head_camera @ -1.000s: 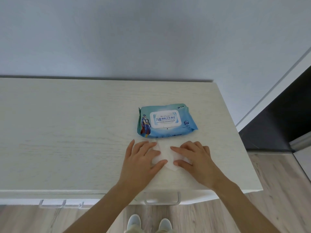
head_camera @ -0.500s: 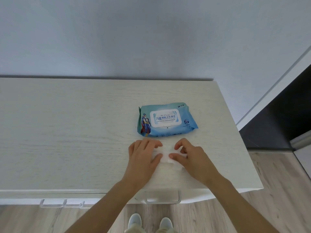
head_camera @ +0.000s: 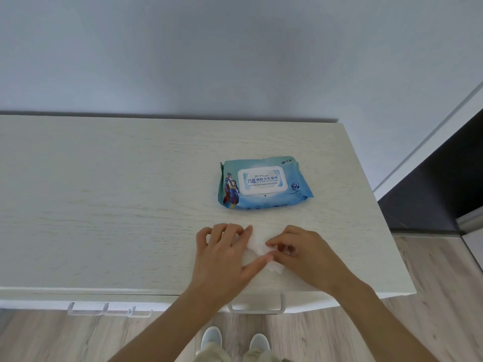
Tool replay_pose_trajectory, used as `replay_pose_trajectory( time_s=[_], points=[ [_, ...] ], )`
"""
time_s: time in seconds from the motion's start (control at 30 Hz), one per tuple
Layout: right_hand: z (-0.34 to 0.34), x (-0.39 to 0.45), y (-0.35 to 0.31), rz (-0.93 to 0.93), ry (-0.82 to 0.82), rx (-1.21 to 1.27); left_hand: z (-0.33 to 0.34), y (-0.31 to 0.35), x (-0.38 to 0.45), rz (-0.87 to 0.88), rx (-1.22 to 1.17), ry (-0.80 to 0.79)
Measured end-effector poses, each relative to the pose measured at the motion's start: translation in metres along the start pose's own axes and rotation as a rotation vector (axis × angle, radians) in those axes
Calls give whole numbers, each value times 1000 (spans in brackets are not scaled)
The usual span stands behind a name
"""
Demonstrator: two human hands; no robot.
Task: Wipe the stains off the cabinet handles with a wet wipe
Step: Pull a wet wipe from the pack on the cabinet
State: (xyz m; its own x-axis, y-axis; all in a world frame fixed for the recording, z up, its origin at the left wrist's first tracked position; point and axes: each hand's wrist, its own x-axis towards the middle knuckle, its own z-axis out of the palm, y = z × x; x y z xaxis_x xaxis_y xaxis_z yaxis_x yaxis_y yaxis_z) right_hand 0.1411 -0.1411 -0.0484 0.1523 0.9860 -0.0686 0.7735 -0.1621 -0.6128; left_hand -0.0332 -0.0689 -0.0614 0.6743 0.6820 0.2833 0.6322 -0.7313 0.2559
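The left hand (head_camera: 222, 254) is resting curled fingers on the white wet wipe (head_camera: 257, 242), its thumb pinning the near edge. Just right, the right hand (head_camera: 300, 253) is pinching the wipe between thumb and forefinger. Beyond both sets of fingertips, the wipe pack (head_camera: 264, 182) is lying on the cabinet top (head_camera: 104, 192).

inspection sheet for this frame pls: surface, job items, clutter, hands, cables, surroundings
Surface: pale wood-grain cabinet top.
Job's things: white wet wipe bunched on the top; blue wipe pack behind it, lid closed; cabinet handles on the front, untouched.
Clutter: nothing seen.
Hands: left hand and right hand both pinch the wipe.
Cables: nothing seen.
Surroundings: grey wall, wood floor, dark doorway at right.
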Motion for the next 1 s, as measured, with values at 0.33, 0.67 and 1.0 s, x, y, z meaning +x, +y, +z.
replay_pose_trajectory(
  time_s=[0.33, 0.67, 1.0],
  points=[
    [12, 10, -6, -4, 22, 57, 4, -6, -2, -2, -172, 20],
    [5, 11, -9, 199, 94, 399, 6, 0, 6, -231, -547, 36],
    [10, 10, -3, 73, 353, 2, 12, -1, 8, 14, -254, -23]
  ],
)
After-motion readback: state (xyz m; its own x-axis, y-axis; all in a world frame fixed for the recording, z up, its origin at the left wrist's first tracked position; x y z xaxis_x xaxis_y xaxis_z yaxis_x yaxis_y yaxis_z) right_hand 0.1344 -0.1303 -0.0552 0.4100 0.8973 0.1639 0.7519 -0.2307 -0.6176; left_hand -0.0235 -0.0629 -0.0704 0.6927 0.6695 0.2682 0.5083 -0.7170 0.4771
